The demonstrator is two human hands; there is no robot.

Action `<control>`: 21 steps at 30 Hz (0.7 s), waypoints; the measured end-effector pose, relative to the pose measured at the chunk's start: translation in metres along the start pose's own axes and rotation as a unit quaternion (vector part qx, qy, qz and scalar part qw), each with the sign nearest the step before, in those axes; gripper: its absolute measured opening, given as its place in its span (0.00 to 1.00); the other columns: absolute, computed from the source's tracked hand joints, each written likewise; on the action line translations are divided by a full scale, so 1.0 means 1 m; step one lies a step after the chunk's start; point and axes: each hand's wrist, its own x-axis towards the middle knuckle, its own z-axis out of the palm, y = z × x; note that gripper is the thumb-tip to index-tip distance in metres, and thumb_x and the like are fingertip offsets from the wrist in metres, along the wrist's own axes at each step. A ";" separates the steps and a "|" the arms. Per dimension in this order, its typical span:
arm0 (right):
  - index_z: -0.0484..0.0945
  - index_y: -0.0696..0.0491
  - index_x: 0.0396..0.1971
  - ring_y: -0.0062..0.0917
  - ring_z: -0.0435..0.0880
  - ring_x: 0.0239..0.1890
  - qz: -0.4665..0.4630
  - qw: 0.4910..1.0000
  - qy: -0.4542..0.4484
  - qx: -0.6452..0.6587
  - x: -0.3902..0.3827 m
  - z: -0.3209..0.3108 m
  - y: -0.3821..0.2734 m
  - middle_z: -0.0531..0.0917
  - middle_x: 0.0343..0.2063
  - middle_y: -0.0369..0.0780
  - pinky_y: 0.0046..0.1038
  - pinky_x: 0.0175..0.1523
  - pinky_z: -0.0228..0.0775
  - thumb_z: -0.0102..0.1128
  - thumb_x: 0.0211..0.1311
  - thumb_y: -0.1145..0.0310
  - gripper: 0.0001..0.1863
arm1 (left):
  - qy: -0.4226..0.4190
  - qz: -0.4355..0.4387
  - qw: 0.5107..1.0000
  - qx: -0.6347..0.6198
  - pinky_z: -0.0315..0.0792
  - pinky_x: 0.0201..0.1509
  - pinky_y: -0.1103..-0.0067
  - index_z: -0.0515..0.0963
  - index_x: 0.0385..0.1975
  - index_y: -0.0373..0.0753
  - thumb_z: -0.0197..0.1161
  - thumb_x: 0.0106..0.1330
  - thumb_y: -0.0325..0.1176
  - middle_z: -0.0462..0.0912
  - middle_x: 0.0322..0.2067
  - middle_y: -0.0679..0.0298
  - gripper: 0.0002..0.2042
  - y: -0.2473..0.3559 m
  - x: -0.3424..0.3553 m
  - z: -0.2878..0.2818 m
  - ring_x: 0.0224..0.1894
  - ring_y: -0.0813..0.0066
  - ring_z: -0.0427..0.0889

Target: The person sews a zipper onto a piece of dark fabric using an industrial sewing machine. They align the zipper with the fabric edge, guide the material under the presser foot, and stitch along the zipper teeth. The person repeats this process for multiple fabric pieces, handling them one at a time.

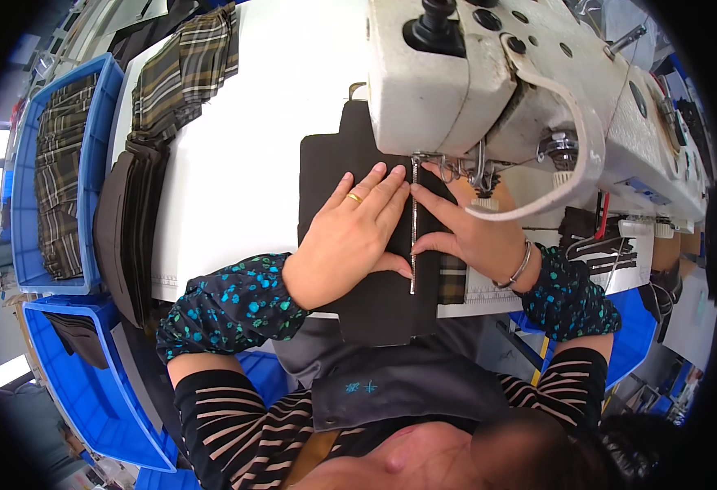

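Note:
A dark panel (pixel 326 175) of fabric or leather-like sheet lies flat on the white table, its top part under the sewing machine (pixel 420 90). A zipper (pixel 413 273) with silvery teeth runs lengthwise down it. Left of the zipper, my left hand (pixel 350 233) rests flat on the panel, fingers stretched and thumb tip at the zipper. My right hand (pixel 481 237) lies on the other side, thumb and index finger apart, both tips close to the zipper; the machine partly hides its far fingers. A plaid cloth (pixel 452 282) shows from beneath the panel's right edge.
Folded plaid pieces (pixel 183 73) and a stack of dark panels (pixel 130 229) sit on the table's left. Beyond it stands a blue bin (pixel 101 163) of plaid cloth, with another blue bin (pixel 101 400) nearer. Dark slotted pieces (pixel 591 241) lie right of the machine.

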 end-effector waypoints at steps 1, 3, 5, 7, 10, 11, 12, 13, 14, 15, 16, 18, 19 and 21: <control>0.83 0.49 0.61 0.38 0.81 0.56 -0.012 0.999 0.037 -0.002 0.001 0.004 0.002 0.79 0.61 0.41 0.39 0.57 0.75 0.75 0.53 0.41 0.39 | 0.001 0.001 1.000 0.001 0.66 0.76 0.54 0.70 0.70 0.27 0.70 0.53 0.62 0.69 0.74 0.49 0.50 0.000 0.000 0.000 0.77 0.49 0.67; 0.84 0.46 0.58 0.35 0.81 0.44 -0.027 0.996 0.087 -0.009 0.002 0.013 0.004 0.84 0.47 0.37 0.40 0.51 0.73 0.73 0.50 0.38 0.38 | -0.006 -0.001 1.000 -0.005 0.67 0.76 0.55 0.70 0.70 0.27 0.70 0.53 0.61 0.69 0.73 0.49 0.50 0.002 0.000 -0.002 0.77 0.49 0.67; 0.85 0.44 0.57 0.34 0.80 0.40 -0.026 0.995 0.091 -0.021 0.003 0.013 0.004 0.86 0.41 0.36 0.41 0.51 0.71 0.73 0.49 0.37 0.37 | -0.010 -0.002 1.000 -0.008 0.67 0.76 0.55 0.70 0.70 0.27 0.71 0.53 0.61 0.70 0.73 0.48 0.50 0.003 0.000 -0.003 0.77 0.50 0.67; 0.85 0.43 0.57 0.34 0.79 0.40 -0.023 0.996 0.087 -0.026 0.003 0.013 0.003 0.86 0.40 0.36 0.42 0.54 0.71 0.73 0.49 0.37 0.37 | -0.011 -0.001 1.000 -0.007 0.67 0.76 0.55 0.70 0.70 0.27 0.70 0.53 0.61 0.70 0.73 0.48 0.50 0.002 -0.001 -0.003 0.77 0.50 0.67; 0.85 0.43 0.56 0.34 0.79 0.40 -0.033 0.993 0.104 -0.033 0.003 0.013 0.004 0.85 0.38 0.36 0.43 0.60 0.69 0.74 0.48 0.37 0.37 | -0.003 0.002 1.000 -0.004 0.67 0.76 0.55 0.71 0.70 0.27 0.70 0.53 0.61 0.70 0.73 0.48 0.49 0.002 -0.001 -0.002 0.77 0.50 0.67; 0.86 0.43 0.56 0.34 0.79 0.40 -0.037 0.992 0.110 -0.037 0.004 0.013 0.005 0.85 0.37 0.37 0.43 0.62 0.69 0.74 0.47 0.38 0.37 | -0.002 0.005 1.000 0.000 0.67 0.75 0.55 0.71 0.70 0.27 0.70 0.53 0.61 0.70 0.73 0.48 0.49 0.002 -0.001 -0.001 0.77 0.50 0.67; 0.86 0.43 0.55 0.35 0.79 0.41 -0.042 0.992 0.116 -0.038 0.006 0.011 0.003 0.85 0.38 0.37 0.43 0.63 0.69 0.75 0.46 0.38 0.37 | -0.002 0.007 1.000 0.004 0.67 0.75 0.55 0.71 0.70 0.27 0.70 0.53 0.61 0.70 0.73 0.48 0.50 0.002 -0.001 -0.001 0.77 0.50 0.67; 0.86 0.43 0.55 0.35 0.79 0.41 -0.043 0.991 0.116 -0.040 0.006 0.011 0.003 0.85 0.38 0.37 0.44 0.63 0.69 0.75 0.46 0.38 0.36 | -0.002 0.010 1.000 0.008 0.68 0.75 0.55 0.71 0.70 0.27 0.70 0.53 0.61 0.70 0.73 0.48 0.50 0.002 -0.002 -0.001 0.77 0.50 0.67; 0.86 0.43 0.54 0.35 0.79 0.42 -0.045 0.991 0.117 -0.042 0.006 0.010 0.003 0.85 0.39 0.37 0.44 0.64 0.69 0.75 0.46 0.39 0.36 | -0.002 0.011 1.000 0.007 0.68 0.75 0.55 0.71 0.69 0.27 0.70 0.53 0.61 0.70 0.73 0.49 0.49 0.001 -0.002 0.000 0.77 0.50 0.67; 0.86 0.44 0.54 0.35 0.79 0.42 -0.043 0.992 0.112 -0.046 0.005 0.011 0.003 0.85 0.40 0.37 0.45 0.64 0.68 0.75 0.45 0.39 0.36 | -0.002 0.013 1.000 0.005 0.68 0.75 0.55 0.71 0.69 0.28 0.70 0.53 0.61 0.70 0.73 0.49 0.49 0.001 -0.002 0.001 0.76 0.51 0.67; 0.86 0.44 0.54 0.35 0.79 0.43 -0.041 0.992 0.107 -0.049 0.004 0.011 0.003 0.85 0.40 0.38 0.45 0.65 0.68 0.76 0.45 0.39 0.36 | -0.002 0.014 1.000 0.003 0.68 0.75 0.55 0.71 0.69 0.28 0.70 0.53 0.61 0.71 0.72 0.49 0.49 0.001 -0.003 0.002 0.76 0.51 0.68; 0.86 0.44 0.53 0.36 0.80 0.44 -0.049 0.990 0.124 -0.051 0.006 0.011 0.003 0.85 0.41 0.37 0.47 0.67 0.68 0.76 0.45 0.39 0.36 | 0.002 0.013 1.000 0.000 0.69 0.74 0.55 0.72 0.68 0.28 0.70 0.53 0.61 0.72 0.72 0.50 0.48 0.000 -0.002 -0.001 0.75 0.52 0.69; 0.87 0.44 0.53 0.36 0.80 0.45 -0.053 0.988 0.132 -0.051 0.006 0.010 0.003 0.85 0.41 0.37 0.48 0.68 0.67 0.76 0.44 0.39 0.36 | 0.004 0.012 1.000 -0.001 0.69 0.74 0.55 0.73 0.68 0.29 0.70 0.53 0.61 0.73 0.71 0.51 0.48 0.000 -0.001 -0.002 0.75 0.52 0.70; 0.87 0.45 0.53 0.36 0.81 0.46 -0.054 0.988 0.131 -0.056 0.006 0.009 0.002 0.86 0.42 0.37 0.49 0.70 0.66 0.76 0.44 0.40 0.36 | 0.021 0.014 1.000 0.001 0.71 0.73 0.57 0.75 0.66 0.30 0.72 0.53 0.59 0.75 0.70 0.52 0.45 0.000 0.000 -0.002 0.73 0.53 0.72</control>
